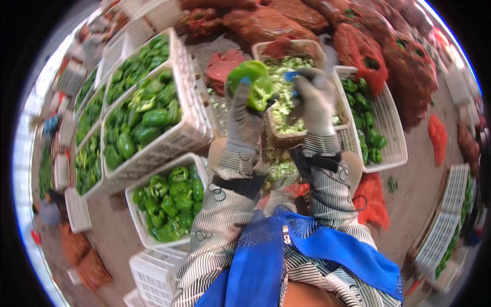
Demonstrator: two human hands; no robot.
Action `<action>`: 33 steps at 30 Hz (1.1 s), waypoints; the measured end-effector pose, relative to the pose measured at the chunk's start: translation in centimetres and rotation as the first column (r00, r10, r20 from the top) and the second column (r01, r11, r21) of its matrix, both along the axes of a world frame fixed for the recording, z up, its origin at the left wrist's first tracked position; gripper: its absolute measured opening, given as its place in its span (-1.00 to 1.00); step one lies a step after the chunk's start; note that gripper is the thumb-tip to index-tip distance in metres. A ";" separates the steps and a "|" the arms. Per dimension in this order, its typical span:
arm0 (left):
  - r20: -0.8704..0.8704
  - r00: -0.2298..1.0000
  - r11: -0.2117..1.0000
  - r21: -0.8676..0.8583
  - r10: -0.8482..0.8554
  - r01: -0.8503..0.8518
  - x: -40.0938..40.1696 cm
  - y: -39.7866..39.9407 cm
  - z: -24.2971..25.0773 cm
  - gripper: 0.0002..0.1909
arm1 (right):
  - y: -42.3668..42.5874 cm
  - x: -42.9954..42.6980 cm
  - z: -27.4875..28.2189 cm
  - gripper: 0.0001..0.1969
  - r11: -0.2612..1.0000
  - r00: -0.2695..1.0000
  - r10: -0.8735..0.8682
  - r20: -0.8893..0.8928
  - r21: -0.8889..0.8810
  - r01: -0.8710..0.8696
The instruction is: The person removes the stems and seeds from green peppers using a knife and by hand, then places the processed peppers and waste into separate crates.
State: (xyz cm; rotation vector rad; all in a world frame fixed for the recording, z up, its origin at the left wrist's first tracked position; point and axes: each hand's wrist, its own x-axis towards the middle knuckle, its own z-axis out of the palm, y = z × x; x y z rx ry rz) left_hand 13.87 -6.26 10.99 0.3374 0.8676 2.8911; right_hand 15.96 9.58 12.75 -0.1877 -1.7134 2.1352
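Note:
My left hand (pixel 244 111), in a grey knit glove with a blue patch at the thumb tip, holds up a green bell pepper (pixel 249 82). The pepper's cut side faces right and shows pale ribs inside. To its right, my gloved right hand (pixel 312 98) is curled and blurred by motion. Blue bits show at its fingertips; whether they belong to a small tool or the glove is unclear. Beneath both hands stands a dirty plastic crate (pixel 282 141) of chopped pale-green pepper cores and trimmings (pixel 283 119).
Left stand stacked white crates (pixel 195 126) of green peppers and a lower crate (pixel 134 215) of opened peppers. A partly filled crate (pixel 397 146) sits right. Red mesh sacks (pixel 268 25) are piled behind. An empty red net (pixel 372 201) lies on the floor. A person (pixel 92 44) is at far left.

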 end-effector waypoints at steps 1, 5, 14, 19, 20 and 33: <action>0.001 0.992 0.990 -0.066 0.129 -0.128 0.6 -0.2 0.4 -0.51 | 0.1 -0.5 -0.4 -0.70 0.987 0.987 -0.159 -0.035 0.027 0.160; -0.721 0.693 0.450 -0.625 -0.020 -0.637 3.8 1.5 1.8 -0.30 | 1.1 0.6 -2.6 -0.67 0.964 0.956 -0.087 0.282 -0.220 0.152; -0.767 0.536 0.244 -0.629 -0.352 -0.738 6.7 0.2 3.4 -0.30 | 0.3 2.8 -5.0 -0.62 0.970 0.889 0.064 0.454 0.181 -0.162; -0.897 0.408 0.074 -0.401 0.170 -0.913 8.8 -12.5 2.0 -0.16 | -1.0 3.7 -6.8 -0.59 0.889 0.801 0.077 0.594 0.322 -0.324; -0.867 0.474 -0.060 -0.487 0.152 -0.871 10.2 -16.8 1.2 -0.16 | -1.2 4.4 -7.6 -0.55 0.905 0.885 0.055 0.462 0.351 -0.239; -0.078 0.935 -0.840 -0.470 0.346 0.271 14.7 -56.2 -28.1 -0.34 | 4.1 7.3 -5.9 -0.61 0.837 0.880 -0.252 0.402 0.547 -0.010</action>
